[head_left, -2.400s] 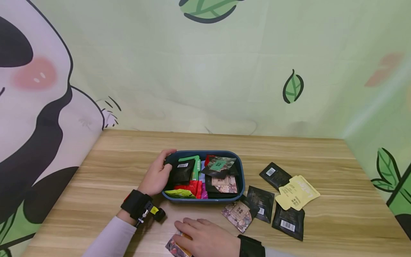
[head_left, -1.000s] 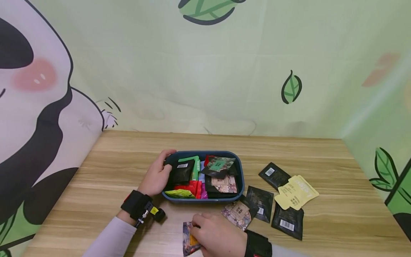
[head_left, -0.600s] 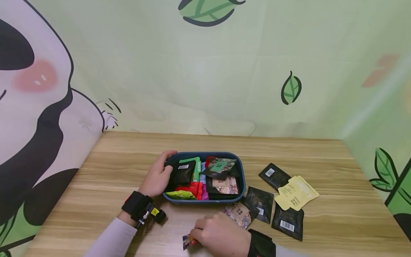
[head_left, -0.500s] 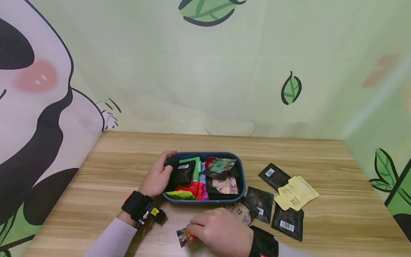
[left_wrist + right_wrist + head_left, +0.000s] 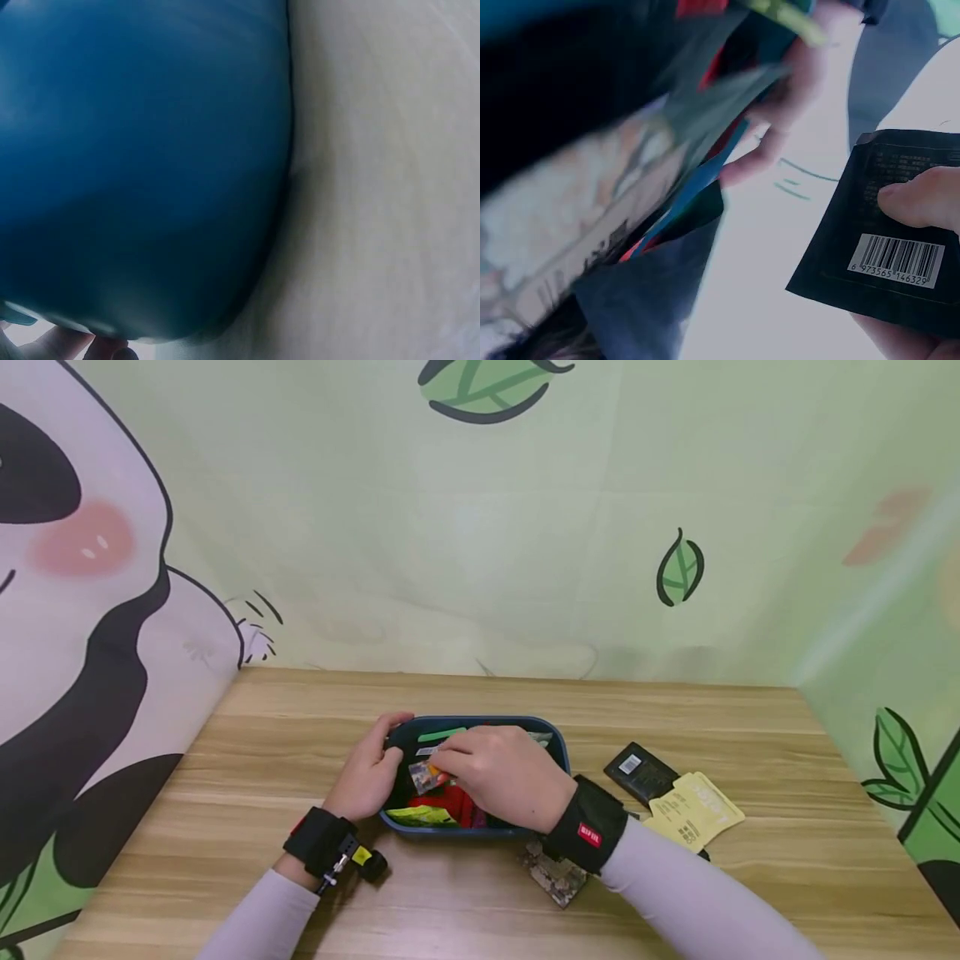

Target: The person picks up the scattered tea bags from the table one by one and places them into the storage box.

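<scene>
A dark blue bin (image 5: 480,832) full of small packets sits on the table. My left hand (image 5: 363,772) grips its left end, thumb at the rim. In the left wrist view the bin's smooth blue wall (image 5: 142,142) fills much of the frame, with fingertips at the bottom corner. Over the bin's opening, my right hand (image 5: 510,777) pinches a small flat packet (image 5: 423,778) with a patterned, orange-labelled front. Its black back (image 5: 821,274) carries a barcode in the right wrist view. Red packets (image 5: 453,799) and a yellow-green one (image 5: 422,816) show below the held packet; my hand hides other contents.
Right of the bin lie a black barcoded packet (image 5: 637,768) and a pale yellow one (image 5: 701,810) over partly hidden black ones. A flower-patterned packet (image 5: 555,872) lies in front, partly under the right wrist. A printed cloth wall (image 5: 525,568) stands behind the wooden table.
My right hand slid the packet along the tabletop, picked it up, and carried it forward over the bin. My left hand stayed on the bin's left end.
</scene>
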Tool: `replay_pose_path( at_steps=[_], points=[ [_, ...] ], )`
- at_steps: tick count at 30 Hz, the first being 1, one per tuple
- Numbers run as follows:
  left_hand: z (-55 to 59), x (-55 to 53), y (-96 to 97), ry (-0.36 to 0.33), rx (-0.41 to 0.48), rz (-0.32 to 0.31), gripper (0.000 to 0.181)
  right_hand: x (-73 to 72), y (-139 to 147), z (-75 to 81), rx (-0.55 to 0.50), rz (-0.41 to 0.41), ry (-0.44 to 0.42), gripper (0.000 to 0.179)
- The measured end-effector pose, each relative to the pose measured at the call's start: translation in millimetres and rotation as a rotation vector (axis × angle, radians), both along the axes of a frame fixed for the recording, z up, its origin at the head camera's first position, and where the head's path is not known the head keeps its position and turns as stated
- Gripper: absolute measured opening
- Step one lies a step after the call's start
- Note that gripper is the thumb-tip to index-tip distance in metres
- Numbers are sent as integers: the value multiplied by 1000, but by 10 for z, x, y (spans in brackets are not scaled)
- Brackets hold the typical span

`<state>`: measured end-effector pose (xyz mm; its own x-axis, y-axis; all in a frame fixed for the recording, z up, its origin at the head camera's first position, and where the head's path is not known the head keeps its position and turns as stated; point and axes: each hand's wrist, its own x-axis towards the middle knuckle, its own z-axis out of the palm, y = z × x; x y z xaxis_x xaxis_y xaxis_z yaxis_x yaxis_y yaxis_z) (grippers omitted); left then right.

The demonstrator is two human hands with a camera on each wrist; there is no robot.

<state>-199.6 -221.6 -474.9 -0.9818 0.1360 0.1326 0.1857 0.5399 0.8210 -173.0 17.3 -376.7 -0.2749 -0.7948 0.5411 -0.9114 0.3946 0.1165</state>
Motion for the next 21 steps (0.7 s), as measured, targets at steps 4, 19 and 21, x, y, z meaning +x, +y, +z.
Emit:
replay_pose_path(
  at_steps=[4, 19, 21],
  points=[
    [-9, -7, 0, 13, 1, -4, 51, -154, -50, -20, 37, -41, -55, 25],
    [-8, -5, 14, 6, 14, -6, 51, -79, 249, -83, 194, -211, -288, 104],
    [-2, 1, 16, 4, 10, 3, 52, -63, 360, -95, 187, -228, -325, 104]
  ],
)
